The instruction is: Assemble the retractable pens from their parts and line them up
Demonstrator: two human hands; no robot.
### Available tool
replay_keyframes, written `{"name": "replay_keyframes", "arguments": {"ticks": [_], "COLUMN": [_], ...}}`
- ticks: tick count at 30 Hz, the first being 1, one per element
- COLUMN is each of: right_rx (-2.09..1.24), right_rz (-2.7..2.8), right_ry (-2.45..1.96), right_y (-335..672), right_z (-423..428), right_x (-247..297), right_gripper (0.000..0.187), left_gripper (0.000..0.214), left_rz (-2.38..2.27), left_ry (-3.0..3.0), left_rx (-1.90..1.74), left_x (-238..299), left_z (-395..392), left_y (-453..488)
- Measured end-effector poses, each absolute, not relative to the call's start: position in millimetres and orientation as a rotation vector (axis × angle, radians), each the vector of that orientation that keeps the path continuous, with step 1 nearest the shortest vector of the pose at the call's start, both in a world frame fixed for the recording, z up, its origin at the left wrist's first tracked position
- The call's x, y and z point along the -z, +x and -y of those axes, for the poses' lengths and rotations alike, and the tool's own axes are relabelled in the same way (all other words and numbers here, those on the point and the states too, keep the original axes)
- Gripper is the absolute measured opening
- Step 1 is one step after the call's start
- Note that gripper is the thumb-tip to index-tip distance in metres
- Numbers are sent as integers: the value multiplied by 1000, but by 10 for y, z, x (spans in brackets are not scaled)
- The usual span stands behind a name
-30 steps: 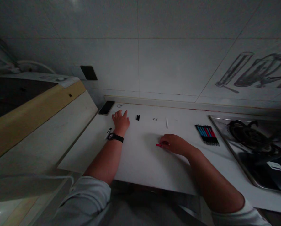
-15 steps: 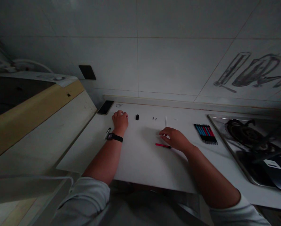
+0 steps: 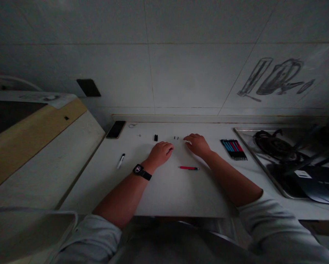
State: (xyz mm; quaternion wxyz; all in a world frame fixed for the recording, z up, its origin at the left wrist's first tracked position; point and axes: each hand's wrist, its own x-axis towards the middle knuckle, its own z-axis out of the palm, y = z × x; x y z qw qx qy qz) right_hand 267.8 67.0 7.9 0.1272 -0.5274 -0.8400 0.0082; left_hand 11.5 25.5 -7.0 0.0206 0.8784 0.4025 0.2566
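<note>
My left hand (image 3: 160, 152), a black watch (image 3: 138, 169) on its wrist, hovers over the middle of the white counter with fingers loosely bent and nothing visible in them. My right hand (image 3: 199, 145) reaches farther back, its thumb and fingertips closing on a thin white tube (image 3: 190, 142) that they mostly cover. Between and behind the hands lie two tiny dark pieces (image 3: 176, 138). A small black part (image 3: 156, 138) sits behind my left hand, and a tiny piece (image 3: 139, 135) left of it. Nearer me rests a red pen (image 3: 189, 168) with a black grip.
At the back left are a phone (image 3: 116, 129) and a thin ring (image 3: 132, 125). A white pen-like stick with a black end (image 3: 120, 160) lies left. To the right, a pack of blue and red pens (image 3: 234, 149) sits beside a metal-edged stove (image 3: 238, 132).
My left hand has left the back left and come right toward the middle, leaving a tiny piece on the counter. My right hand has moved back from the red pen to the white tube.
</note>
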Motion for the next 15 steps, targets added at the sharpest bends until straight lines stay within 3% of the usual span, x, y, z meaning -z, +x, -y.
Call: {"name": "replay_keyframes", "arguments": {"ticks": [6,15], "right_rx": [82,133], "right_rz": [2573,2711], "right_ry": [-1525,-1433], "right_y": [2370,2359], "right_z": [-1038,-1112], "right_x": [-69,-116], "right_gripper": [37,27], "left_gripper": [10,9], "left_rz": [-1301,-1324], "left_ry": [2748,2737], "left_rx": [-737,-755], "left_x": [76,66], "left_z": [-262,-266], "left_y": [116,124]}}
